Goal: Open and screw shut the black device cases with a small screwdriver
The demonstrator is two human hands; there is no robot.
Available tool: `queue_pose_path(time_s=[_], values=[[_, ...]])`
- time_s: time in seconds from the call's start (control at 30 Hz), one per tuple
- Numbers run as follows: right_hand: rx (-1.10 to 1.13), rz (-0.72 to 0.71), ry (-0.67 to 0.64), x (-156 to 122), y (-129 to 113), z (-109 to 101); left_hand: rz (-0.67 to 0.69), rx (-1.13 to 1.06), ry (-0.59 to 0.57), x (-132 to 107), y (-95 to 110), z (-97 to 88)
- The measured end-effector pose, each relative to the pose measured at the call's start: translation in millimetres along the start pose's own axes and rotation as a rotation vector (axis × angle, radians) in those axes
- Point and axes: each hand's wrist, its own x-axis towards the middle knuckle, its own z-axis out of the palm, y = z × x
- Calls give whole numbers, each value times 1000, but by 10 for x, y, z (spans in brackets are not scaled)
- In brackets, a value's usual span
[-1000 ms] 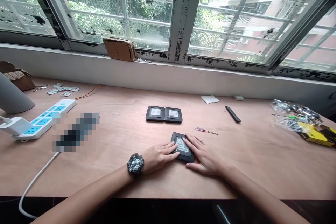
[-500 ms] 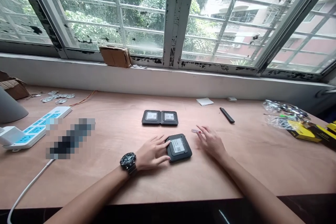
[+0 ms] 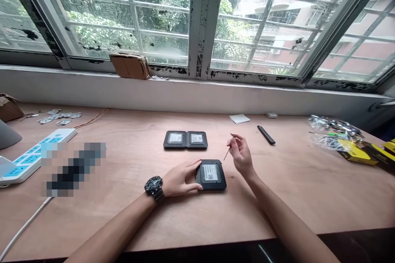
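My left hand [image 3: 181, 178], with a dark watch at its wrist, grips the left side of a black drive case [image 3: 211, 175] lying flat on the table. A white printed label sits in the case's recessed middle. My right hand [image 3: 241, 155] is raised to the right of the case, its fingers pinched round a small screwdriver [image 3: 226, 154]. The thin shaft slants down toward the case's top right corner, apart from it; the handle is mostly hidden by the fingers. Farther back lie two more labelled drive cases, a left one [image 3: 175, 139] and a right one [image 3: 196, 140], side by side.
A black stick-like object [image 3: 266, 135] and white paper [image 3: 239, 119] lie behind my right hand. Plastic bags [image 3: 331, 141] and yellow-black boxes [image 3: 358, 157] occupy the right side. A power strip [image 3: 37, 156] and a blurred dark object [image 3: 75, 168] are at left.
My right hand has picked the small screwdriver up off the table and lifted it, shaft downward. My left hand now grips the drive case's side, and the case is turned straighter.
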Motion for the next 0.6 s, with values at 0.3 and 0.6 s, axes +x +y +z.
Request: queue_pose_path(time_s=[0.3,0.6], values=[[193,17,-86,-209,-44,222,-26,67,-36,-11,-48,24],[272,-7,-204,-204,-77,180,17,106,-10,12,-17,33]])
